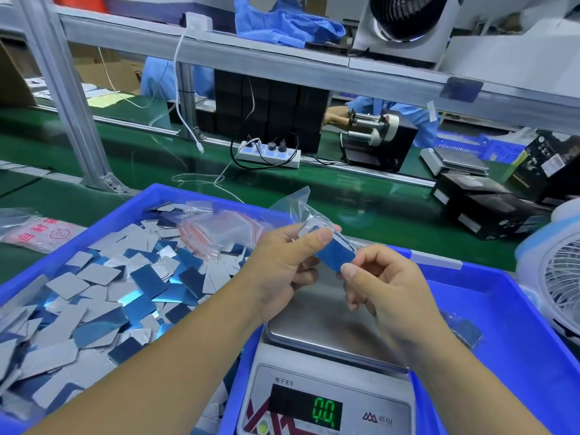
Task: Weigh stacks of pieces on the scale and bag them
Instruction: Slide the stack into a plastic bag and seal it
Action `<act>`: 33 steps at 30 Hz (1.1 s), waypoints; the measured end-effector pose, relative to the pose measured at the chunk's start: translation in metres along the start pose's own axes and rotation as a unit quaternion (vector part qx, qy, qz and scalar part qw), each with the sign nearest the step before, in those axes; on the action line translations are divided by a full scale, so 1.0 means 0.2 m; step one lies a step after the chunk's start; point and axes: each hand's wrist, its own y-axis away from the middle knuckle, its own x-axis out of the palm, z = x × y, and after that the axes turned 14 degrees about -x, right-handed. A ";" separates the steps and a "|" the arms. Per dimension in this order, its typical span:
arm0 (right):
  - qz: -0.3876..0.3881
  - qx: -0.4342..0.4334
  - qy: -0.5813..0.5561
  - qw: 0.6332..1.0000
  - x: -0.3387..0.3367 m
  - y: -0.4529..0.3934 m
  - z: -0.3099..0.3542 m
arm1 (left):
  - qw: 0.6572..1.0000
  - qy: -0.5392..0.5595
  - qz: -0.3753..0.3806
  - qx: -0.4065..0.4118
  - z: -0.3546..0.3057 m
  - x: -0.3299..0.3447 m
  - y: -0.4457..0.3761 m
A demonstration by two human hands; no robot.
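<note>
1. The stack (335, 254), a blue pack of pieces, is held in the air above the scale (326, 356), over the far edge of its pan.
2. Its upper end sits inside the mouth of a clear bag (301, 208); its lower blue end shows bare between the two hands.
3. The left hand (282, 262) pinches the bag and the stack's upper end, thumb on top and fingers beneath, above the scale's left side.
4. The right hand (386, 287) grips the stack's lower end between thumb and forefinger, above the scale's right side. The two hands are close together, joined only by the stack.
5. The scale's steel pan carries nothing, and its green display reads 0.0.
6. Left of the scale is a blue bin (103, 215) heaped with loose pieces (94, 293), grey and shiny blue, lying at all angles.
7. On that heap, at its far side from the scale, lies a bundle of empty bags (219, 233) with red seal lines.
8. The scale stands in a second blue tray (518, 356); on the tray floor right of the scale lies a filled bag (464, 331).
9. Beyond the scale runs a green belt (314, 189), with a white power strip (270, 155) on its far edge.
10. Right of the scale, past the tray's rim, stands a white fan (555, 277).
</note>
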 end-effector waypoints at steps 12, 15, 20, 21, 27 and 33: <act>0.011 0.019 -0.110 0.994 0.03 0.01 0.02 | 0.988 -0.152 -0.022 0.022 0.07 0.05 0.03; -0.003 0.036 -0.068 0.997 0.01 0.00 0.01 | 0.983 -0.168 -0.012 0.068 0.08 0.07 0.03; -0.103 -0.009 -0.011 0.995 0.00 0.00 0.01 | 0.981 -0.180 0.046 0.060 0.08 0.07 0.03; -0.115 -0.031 -0.001 0.993 -0.01 0.00 0.02 | 0.983 -0.164 0.059 0.054 0.07 0.07 0.03; -0.021 -0.173 0.303 0.937 -0.04 0.01 0.01 | 0.979 -0.196 0.006 0.054 0.05 0.02 0.00; 0.024 -0.225 0.363 0.904 -0.07 0.00 0.03 | 0.966 -0.253 -0.023 0.059 0.04 0.00 0.00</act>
